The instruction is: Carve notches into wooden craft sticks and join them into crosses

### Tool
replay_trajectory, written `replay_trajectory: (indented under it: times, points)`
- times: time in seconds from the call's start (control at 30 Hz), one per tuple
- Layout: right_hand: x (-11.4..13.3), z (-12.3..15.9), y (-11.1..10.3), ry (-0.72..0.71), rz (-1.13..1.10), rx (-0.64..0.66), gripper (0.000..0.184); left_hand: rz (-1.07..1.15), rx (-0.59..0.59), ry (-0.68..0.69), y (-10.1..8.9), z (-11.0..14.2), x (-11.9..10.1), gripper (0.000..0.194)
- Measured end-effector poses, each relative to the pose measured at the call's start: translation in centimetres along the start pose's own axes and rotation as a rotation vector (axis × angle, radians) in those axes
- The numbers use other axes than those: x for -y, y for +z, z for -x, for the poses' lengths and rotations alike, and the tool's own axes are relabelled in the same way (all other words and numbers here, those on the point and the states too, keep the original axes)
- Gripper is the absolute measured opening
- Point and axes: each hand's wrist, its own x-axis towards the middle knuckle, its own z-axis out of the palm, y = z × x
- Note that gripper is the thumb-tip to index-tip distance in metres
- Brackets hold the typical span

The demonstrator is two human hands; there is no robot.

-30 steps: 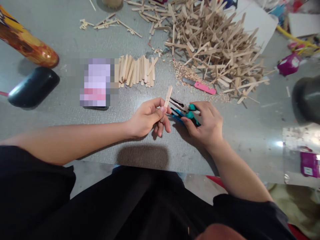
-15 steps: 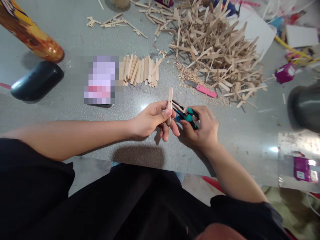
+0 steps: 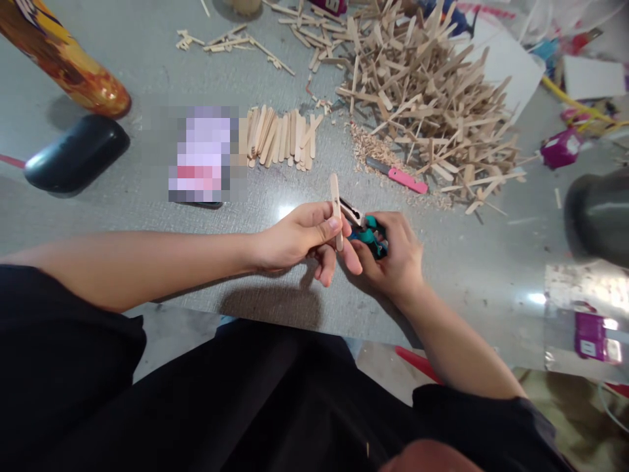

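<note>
Centrally, left grip (image 3: 307, 229) pinching a wooden stick (image 3: 335, 190), right grip (image 3: 400, 252) curled around teal-handled pliers (image 3: 367, 231), seemingly beside it, heaped sticks (image 3: 432, 92) far right.

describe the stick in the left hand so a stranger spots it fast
Start at the big heap of sticks on the grey table, then come down past the pink-handled tool to the pliers. The stick is just left of them, pinched in the left hand. Being held, with a small dark mark on its upper half, sets it apart from that heap and the row of sticks.
</note>
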Motion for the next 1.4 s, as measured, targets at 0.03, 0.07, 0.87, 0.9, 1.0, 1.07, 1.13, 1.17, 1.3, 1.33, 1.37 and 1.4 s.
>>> replay_trajectory:
  times: [0.03,0.07,0.87,0.9,1.0,1.07,1.13,1.17,1.3,1.33,1.37,1.4]
  points:
    - [0.2,0.0,0.0,0.005,-0.005,0.007,0.027,-0.006,-0.012,0.008,0.0,0.0,0.1,0.056]
    - [0.3,0.0,0.0,0.007,-0.006,0.01,0.026,-0.008,-0.018,0.013,0.0,0.0,0.3,0.056]
    - [-0.5,-0.3,-1.9,0.065,-0.282,0.148,0.017,-0.203,-0.301,0.15,-1.3,-1.6,-2.2,0.056]
    - [-0.6,-0.3,-2.0,0.066,-0.282,0.146,0.018,-0.186,-0.301,0.138,-1.2,-1.6,-2.2,0.053]
    - [-0.7,-0.3,-2.1,0.103,-0.264,0.169,0.021,-0.125,-0.301,0.12,-1.1,-1.5,-2.1,0.049]
    - [-0.8,-0.3,-2.2,0.119,-0.249,0.184,0.023,-0.059,-0.271,0.068,-1.1,-1.4,-1.9,0.05]
    - [-0.9,-0.4,-2.3,0.117,-0.225,0.168,0.025,0.01,-0.223,-0.011,-1.0,-1.3,-1.7,0.048]
    - [-1.0,-0.4,-2.4,0.109,-0.202,0.149,0.026,0.029,-0.205,-0.041,-1.0,-1.2,-1.6,0.048]
    - [-1.3,-0.4,-2.6,0.06,-0.081,0.054,0.023,-0.131,-0.231,0.056,-0.7,-1.1,-1.1,0.058]
    - [-1.5,-0.4,-2.6,0.056,-0.065,0.037,0.022,-0.209,-0.252,0.115,-0.7,-1.1,-1.1,0.063]
    - [-1.6,-0.4,-2.7,0.052,-0.057,0.02,0.021,-0.28,-0.275,0.17,-0.6,-1.2,-1.1,0.067]
    - [-1.7,-0.4,-2.7,0.047,-0.054,0.009,0.021,-0.338,-0.298,0.217,-0.5,-1.2,-1.1,0.07]
